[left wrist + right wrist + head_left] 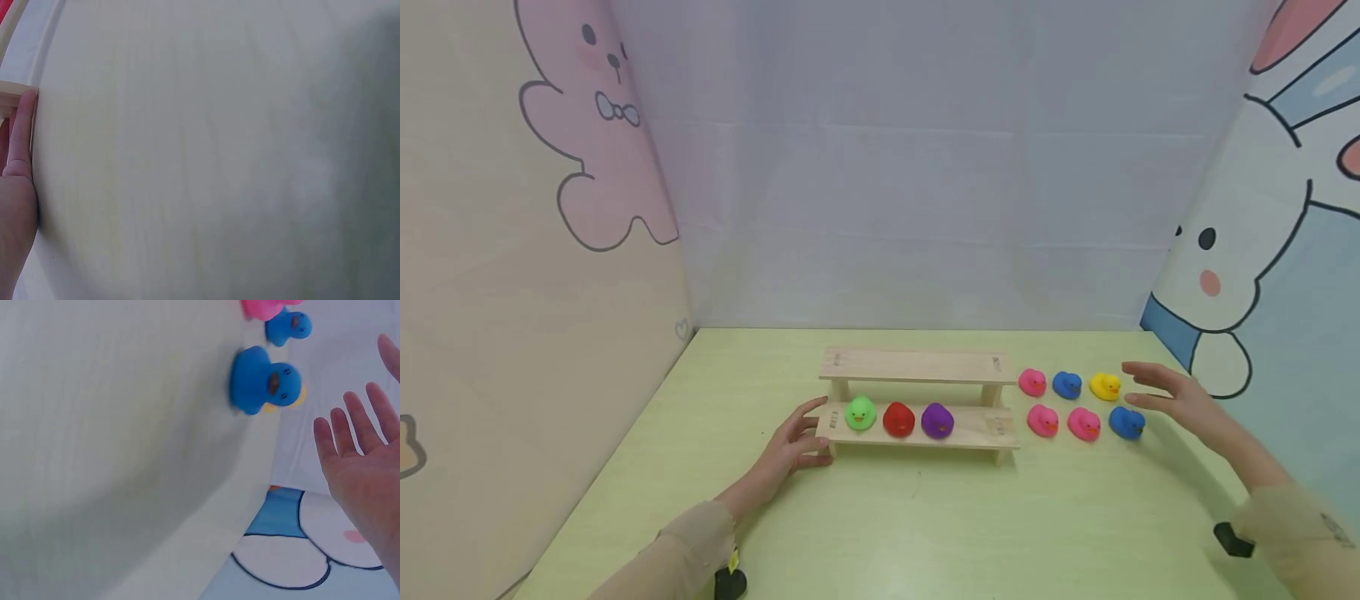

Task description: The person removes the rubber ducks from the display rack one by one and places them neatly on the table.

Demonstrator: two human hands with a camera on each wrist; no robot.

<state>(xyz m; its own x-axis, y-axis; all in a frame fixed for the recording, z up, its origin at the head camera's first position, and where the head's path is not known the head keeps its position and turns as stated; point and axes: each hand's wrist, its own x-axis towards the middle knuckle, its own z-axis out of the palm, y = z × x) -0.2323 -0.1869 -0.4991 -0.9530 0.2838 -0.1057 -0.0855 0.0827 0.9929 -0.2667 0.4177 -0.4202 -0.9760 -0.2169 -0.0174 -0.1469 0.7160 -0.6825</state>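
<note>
Pale curtain [917, 167] behind the rack [917, 367], cartoon sheets [1318, 292] on both sides of it. Light green table [887, 525] underneath it. The rack itself: wooden, two tiers. Your left hand [786, 446] is at the rack's left end, fingers loosely extended, tips touching wood. Your right hand [1183, 406] is well right of the rack, fingers outstretched, palm bare. On the rack's lower tier, left to right: green duck [861, 413], red duck [898, 420], purple duck [937, 421]. Right of the rack, on the table, two rows. Far row, moving away from the rack: far pink duck [1032, 382], far blue duck [1067, 385], yellow duck [1106, 387]. Near row, same direction: first pink duck [1042, 421], second pink duck [1084, 424], near blue duck [1127, 423].
</note>
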